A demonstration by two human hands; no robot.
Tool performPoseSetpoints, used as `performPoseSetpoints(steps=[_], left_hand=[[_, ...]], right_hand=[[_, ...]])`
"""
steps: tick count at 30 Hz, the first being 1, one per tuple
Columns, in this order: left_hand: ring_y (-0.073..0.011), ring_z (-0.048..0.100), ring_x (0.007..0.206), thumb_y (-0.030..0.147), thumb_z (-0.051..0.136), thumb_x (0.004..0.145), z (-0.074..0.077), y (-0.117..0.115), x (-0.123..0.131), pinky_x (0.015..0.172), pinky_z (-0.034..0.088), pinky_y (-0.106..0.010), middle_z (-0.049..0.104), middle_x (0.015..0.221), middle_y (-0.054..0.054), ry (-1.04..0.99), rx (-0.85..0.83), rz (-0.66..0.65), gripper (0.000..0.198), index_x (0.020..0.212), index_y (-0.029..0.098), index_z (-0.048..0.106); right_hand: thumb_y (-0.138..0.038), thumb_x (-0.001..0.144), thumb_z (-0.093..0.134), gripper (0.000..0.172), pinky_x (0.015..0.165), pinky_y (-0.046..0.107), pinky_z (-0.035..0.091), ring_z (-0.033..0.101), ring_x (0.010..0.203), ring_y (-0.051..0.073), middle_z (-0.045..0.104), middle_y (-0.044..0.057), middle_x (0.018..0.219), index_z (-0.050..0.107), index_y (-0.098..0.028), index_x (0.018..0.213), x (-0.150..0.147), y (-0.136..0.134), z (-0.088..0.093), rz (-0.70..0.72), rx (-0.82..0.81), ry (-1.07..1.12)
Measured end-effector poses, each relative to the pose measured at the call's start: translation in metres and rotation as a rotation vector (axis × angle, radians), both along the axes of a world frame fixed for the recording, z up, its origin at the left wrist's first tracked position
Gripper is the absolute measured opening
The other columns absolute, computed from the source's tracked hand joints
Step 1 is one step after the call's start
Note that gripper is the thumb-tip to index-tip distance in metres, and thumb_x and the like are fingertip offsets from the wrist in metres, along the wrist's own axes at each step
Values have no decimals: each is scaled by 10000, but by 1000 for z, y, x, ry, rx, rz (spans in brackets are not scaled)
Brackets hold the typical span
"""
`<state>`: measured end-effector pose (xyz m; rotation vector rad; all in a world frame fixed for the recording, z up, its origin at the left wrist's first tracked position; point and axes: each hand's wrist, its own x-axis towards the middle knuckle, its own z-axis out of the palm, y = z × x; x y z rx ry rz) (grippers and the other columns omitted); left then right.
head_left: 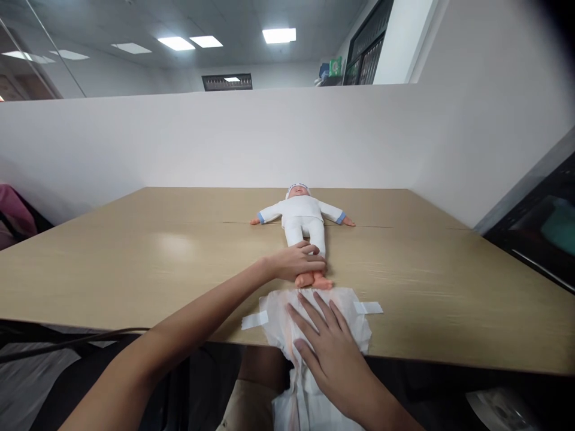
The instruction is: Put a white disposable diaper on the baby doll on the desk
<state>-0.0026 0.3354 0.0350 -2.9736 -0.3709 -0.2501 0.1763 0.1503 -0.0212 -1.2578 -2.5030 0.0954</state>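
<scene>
A baby doll in a white suit with blue cuffs and a white cap lies on its back on the table, arms spread and bare feet toward me. My left hand is closed around the doll's lower legs, just above the feet. An unfolded white diaper lies below the feet, with its side tabs spread out and its lower part hanging over the table's front edge. Flat on the diaper rests my right hand, fingers stretched and apart.
The wooden table meets a white partition at the back. A dark screen-like panel stands at the right. Something pink is at the left edge. A black cable runs near the front edge.
</scene>
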Motion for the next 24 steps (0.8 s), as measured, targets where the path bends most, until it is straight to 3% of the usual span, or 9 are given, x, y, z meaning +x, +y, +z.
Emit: performPoseSetpoints(steps=[4,10,14,19,24], left_hand=[[-298,579,1093,225,623,934,8,3,10,947,417,-418,729,1261,-84,-72,-40,-35,295,1210,296,699],[-268,598,1128,180,500,975,57,9,20,1071,402,-445,733,1314,-57,-271,-332,-32,392,1301,275,696],[-278,575,1173,348,655,945,83,17,19,1054,424,-440,753,1200,-42,-378,-499,58,346,1279,278,710],[-260,598,1052,458,761,870,101,30,10,914,474,-388,720,989,-33,-464,-558,141,405,1230,274,732],[-237,619,939,480,761,863,111,33,2,814,474,-357,706,937,-27,-547,-543,175,333,1116,265,765]], right_hand=[[-422,1108,391,569,1256,634,339,250,1606,314,270,-61,1729,232,-435,1654,2,11,4,23,-39,-5],[-419,1120,365,535,1286,623,296,229,1614,288,266,-51,1731,272,-420,1647,1,27,14,50,-120,-3],[-429,1132,313,523,1295,631,264,200,1621,279,241,-38,1741,262,-406,1652,-1,36,20,62,-189,-10],[-379,1130,323,528,1296,609,262,228,1615,267,272,-16,1736,268,-384,1655,-6,58,19,67,-141,-18],[-367,1114,356,516,1276,604,281,275,1597,282,335,5,1719,351,-369,1630,-16,106,6,-11,-74,-33]])
